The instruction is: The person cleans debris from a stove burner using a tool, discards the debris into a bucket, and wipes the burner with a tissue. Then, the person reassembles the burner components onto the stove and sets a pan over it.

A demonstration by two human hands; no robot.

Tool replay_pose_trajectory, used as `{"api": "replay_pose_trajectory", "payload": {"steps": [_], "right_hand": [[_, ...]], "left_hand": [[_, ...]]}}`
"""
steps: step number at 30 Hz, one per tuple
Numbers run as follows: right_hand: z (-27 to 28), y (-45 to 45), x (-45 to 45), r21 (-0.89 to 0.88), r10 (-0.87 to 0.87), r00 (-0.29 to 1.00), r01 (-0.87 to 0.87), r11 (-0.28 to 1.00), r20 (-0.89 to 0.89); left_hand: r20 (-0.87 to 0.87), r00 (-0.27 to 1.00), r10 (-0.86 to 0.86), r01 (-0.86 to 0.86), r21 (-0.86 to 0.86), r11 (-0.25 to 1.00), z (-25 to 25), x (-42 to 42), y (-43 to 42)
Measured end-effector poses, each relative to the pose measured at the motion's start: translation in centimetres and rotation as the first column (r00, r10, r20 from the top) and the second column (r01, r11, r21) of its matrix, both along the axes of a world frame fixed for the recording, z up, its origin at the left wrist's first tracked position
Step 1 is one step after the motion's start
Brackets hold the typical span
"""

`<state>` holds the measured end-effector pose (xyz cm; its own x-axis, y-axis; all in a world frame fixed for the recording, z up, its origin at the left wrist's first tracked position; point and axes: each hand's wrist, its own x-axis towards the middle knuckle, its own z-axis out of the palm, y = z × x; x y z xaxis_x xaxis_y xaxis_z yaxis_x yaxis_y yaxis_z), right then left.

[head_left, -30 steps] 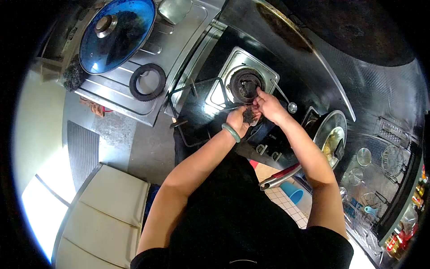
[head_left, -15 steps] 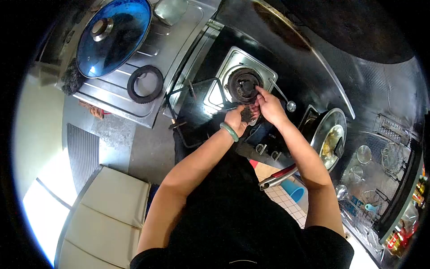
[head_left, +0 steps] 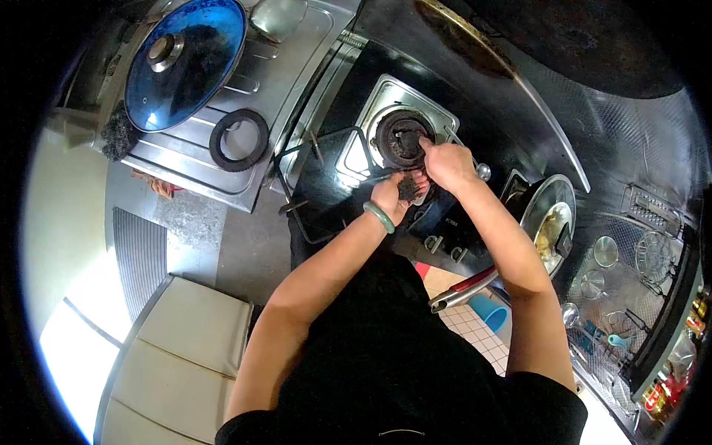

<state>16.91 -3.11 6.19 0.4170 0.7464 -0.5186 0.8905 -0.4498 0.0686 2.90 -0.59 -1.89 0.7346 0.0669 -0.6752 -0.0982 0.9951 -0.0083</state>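
Observation:
My left hand point(head_left: 389, 196), with a green bangle at its wrist, is cupped just below the gas burner point(head_left: 400, 152). In its palm lies a dark, rough clump point(head_left: 407, 188); whether it is loose grime or a pad I cannot tell. My right hand point(head_left: 449, 165) is closed, its fingertips at the right rim of the blackened burner. What those fingers pinch, if anything, is hidden. The burner sits in a square metal drip tray point(head_left: 365, 124). A black pan support point(head_left: 298, 205) lies tilted on the cooktop, left of my left hand.
On the steel drainboard point(head_left: 194, 159) are a black ring point(head_left: 239, 139), a blue-tinted glass lid point(head_left: 211, 85) and a dark scouring pad point(head_left: 119, 133). A lidded pan point(head_left: 552, 222) stands at the right, its handle point(head_left: 467, 289) jutting toward me. Beyond it is a utensil rack point(head_left: 623, 278).
My right hand has turned over, its back now facing up, and its fingertips have shifted slightly up and left on the burner. My left hand stays put with the dark clump.

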Motion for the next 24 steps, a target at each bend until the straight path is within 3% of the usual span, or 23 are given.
{"api": "replay_pose_trajectory", "payload": {"steps": [3, 4, 8, 11, 12, 16, 21, 24], "right_hand": [[-0.3, -1.6, -0.1, 0.132, -0.005, 0.996, 0.016, 0.991, -0.087], [-0.4, -1.6, 0.0, 0.181, -0.088, 0.985, 0.114, 0.977, -0.147], [-1.0, -1.1, 0.0, 0.312, -0.089, 0.995, 0.101, 0.945, -0.051], [-0.8, -0.3, -0.5, 0.185, -0.143, 0.990, 0.143, 0.972, -0.014], [-0.9, 0.0, -0.9, 0.240, -0.213, 0.976, 0.218, 0.946, -0.046], [0.6, 2.4, -1.8, 0.055, -0.283, 0.959, 0.284, 0.957, -0.019], [0.4, 3.7, -1.5, -0.040, -0.228, 0.973, 0.230, 0.972, 0.035], [-0.4, 3.7, -1.2, -0.049, -0.196, 0.980, 0.197, 0.979, 0.027]], "left_hand": [[-0.018, 1.000, 0.012, -0.012, -0.006, 1.000, 0.5, -0.1, 0.2], [-0.005, 1.000, 0.008, -0.008, -0.009, 1.000, 0.3, -0.1, 0.2], [0.020, 1.000, -0.001, 0.002, -0.008, 1.000, -0.5, -0.1, -0.2], [0.023, 1.000, -0.002, 0.002, 0.001, 1.000, -0.5, -0.2, -0.2], [0.024, 1.000, -0.002, 0.002, 0.001, 1.000, -0.3, -0.2, -0.2], [0.023, 1.000, -0.018, 0.018, 0.013, 1.000, 0.5, -0.3, 0.1], [-0.031, 1.000, -0.003, 0.004, 0.032, 0.999, 2.5, -0.5, 0.8], [0.023, 0.999, 0.026, -0.026, -0.012, 1.000, 1.6, -0.6, 0.7]]}}
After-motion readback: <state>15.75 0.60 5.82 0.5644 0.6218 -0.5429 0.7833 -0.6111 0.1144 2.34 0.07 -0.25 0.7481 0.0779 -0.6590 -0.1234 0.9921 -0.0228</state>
